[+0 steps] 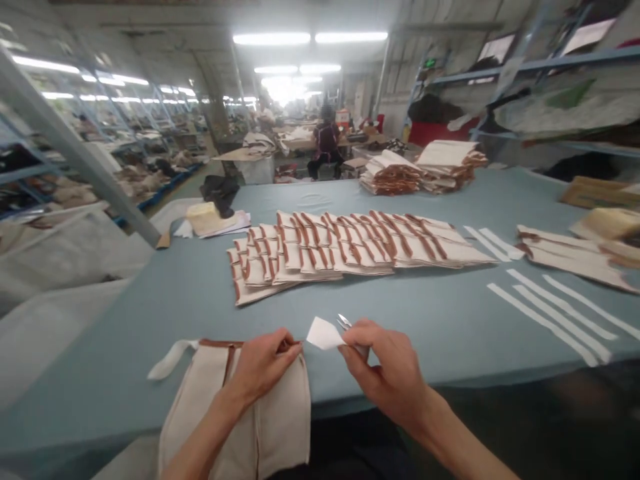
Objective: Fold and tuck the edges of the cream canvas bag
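Observation:
My left hand (263,363) pinches the top right corner of a cream fabric panel (286,417) with brown trim, which hangs over the table's near edge. From the panel's top left corner a white strip (173,360) sticks out onto the table. In my right hand (387,363) are thread snips (343,321), their tips pointing up and away from me. The thumb and fingers of that hand also grip a white strip piece (323,333), whose free end points toward my left hand. Part of the snips is hidden inside my palm.
A row of overlapping cream panels (360,243) with brown edges lies across the blue-green table (420,327). Several white strips (555,313) lie at the right, near another panel (575,257). Stacked fabric (393,173) stands at the back. A person (327,140) sits farther off.

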Demonstrator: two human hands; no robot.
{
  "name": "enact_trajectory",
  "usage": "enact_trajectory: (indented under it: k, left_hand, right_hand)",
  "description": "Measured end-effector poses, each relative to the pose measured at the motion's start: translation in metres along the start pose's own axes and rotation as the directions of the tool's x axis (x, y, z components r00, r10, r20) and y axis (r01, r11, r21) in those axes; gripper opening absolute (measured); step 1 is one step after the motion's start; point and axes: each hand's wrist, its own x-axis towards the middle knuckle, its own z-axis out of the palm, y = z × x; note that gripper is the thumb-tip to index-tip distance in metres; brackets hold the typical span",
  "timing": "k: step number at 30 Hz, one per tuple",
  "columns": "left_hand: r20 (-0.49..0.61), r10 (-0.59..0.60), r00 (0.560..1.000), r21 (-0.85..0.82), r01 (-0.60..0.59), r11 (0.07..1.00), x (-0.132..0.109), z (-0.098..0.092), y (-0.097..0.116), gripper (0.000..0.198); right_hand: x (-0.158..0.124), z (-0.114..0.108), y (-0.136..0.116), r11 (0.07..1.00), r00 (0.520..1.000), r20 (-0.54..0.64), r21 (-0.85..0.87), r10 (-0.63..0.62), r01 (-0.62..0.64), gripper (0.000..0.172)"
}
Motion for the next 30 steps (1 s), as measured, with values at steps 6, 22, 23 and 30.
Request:
enact_trajectory:
  k: [6, 22, 23, 30]
  left_hand:
    - [-0.095, 0.005, 0.995, -0.269, -0.030, 0.963, -0.038, -0.022, 0.007, 0.030]
    - [-0.122, -0.140, 0.983, -0.787, -0.010, 0.617, -0.121, -0.048, 0.036, 0.041]
    - [-0.119, -0.162, 0.980, -0.795, 0.004, 0.607, -0.120, -0.048, 0.037, 0.044]
    - [-0.082, -0.239, 0.968, -0.810, 0.075, 0.581, -0.120, -0.045, 0.039, 0.052]
  right_hand:
    - [0.011, 0.026, -0.033, 0.993, 0.992, 0.088, 0.077, -0.092, 0.085, 0.015]
    - [0.008, 0.066, -0.069, 0.986, 0.972, 0.168, 0.010, -0.166, 0.166, 0.015]
    - [0.007, 0.066, -0.070, 0.986, 0.971, 0.171, 0.004, -0.166, 0.168, 0.013]
    - [-0.014, 0.067, -0.078, 0.923, 0.948, 0.220, 0.259, 0.232, -0.286, 0.007]
